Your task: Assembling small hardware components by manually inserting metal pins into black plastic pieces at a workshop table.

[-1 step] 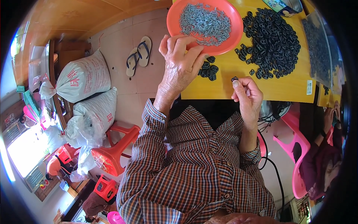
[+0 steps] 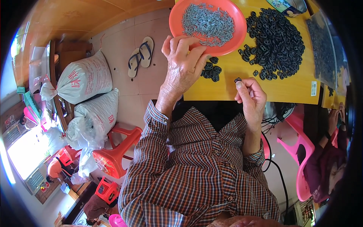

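My left hand lies at the near rim of a red plate. Its bent fingers are apart, with some tips over the plate and the thumb by the rim; nothing shows held in them. Inside the plate is a heap of tiny grey springs. Near the table's front edge, my right hand is closed, pinching a small black cord lock between thumb and forefinger. A big pile of similar black cord locks spreads to the right of the plate. A smaller group sits between my hands.
The yellow table ends just before my body. A clear bag of dark pieces and a tin stand at the right. Red stool, white sacks and sandals are left. Another person's hand shows at far right.
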`<action>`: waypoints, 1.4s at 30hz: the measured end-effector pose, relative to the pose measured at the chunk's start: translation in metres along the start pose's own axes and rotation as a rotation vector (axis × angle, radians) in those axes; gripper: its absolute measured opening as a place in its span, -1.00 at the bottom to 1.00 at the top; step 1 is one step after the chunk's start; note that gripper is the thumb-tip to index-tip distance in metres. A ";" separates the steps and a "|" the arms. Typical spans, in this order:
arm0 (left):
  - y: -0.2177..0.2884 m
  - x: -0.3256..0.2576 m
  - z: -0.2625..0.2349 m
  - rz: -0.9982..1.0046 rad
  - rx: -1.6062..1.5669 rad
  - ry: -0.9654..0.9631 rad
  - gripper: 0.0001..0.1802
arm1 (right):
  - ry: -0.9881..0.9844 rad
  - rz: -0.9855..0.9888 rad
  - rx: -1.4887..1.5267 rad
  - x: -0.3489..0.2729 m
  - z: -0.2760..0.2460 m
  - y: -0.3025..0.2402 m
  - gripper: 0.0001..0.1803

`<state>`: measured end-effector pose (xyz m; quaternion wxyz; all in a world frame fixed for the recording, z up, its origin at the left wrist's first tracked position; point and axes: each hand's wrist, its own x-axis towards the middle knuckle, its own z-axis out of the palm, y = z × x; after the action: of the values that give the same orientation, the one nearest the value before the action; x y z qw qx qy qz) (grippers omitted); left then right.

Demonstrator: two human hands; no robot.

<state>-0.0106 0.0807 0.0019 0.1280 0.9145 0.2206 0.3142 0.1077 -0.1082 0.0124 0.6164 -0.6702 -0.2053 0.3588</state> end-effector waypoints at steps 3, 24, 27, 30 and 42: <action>-0.002 -0.002 0.001 -0.007 -0.094 -0.008 -0.78 | -0.006 0.003 -0.002 0.000 0.000 0.000 -0.86; -0.006 0.011 -0.019 0.026 -0.077 -0.222 -0.88 | -0.011 -0.025 0.011 -0.001 -0.001 0.002 -0.86; -0.007 0.011 -0.017 0.029 -0.115 -0.208 -0.90 | -0.010 -0.029 0.014 -0.002 -0.001 0.002 -0.86; -0.008 0.010 -0.016 0.009 -0.168 -0.173 -0.92 | -0.011 -0.029 0.010 -0.002 -0.001 0.002 -0.86; 0.005 0.015 0.000 0.020 -0.292 -0.118 -0.92 | -0.017 -0.034 0.000 -0.001 -0.002 0.003 -0.88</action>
<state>0.0012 0.0831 0.0119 0.2693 0.9051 0.1558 0.2899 0.1075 -0.1107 0.0099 0.6206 -0.6636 -0.2217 0.3541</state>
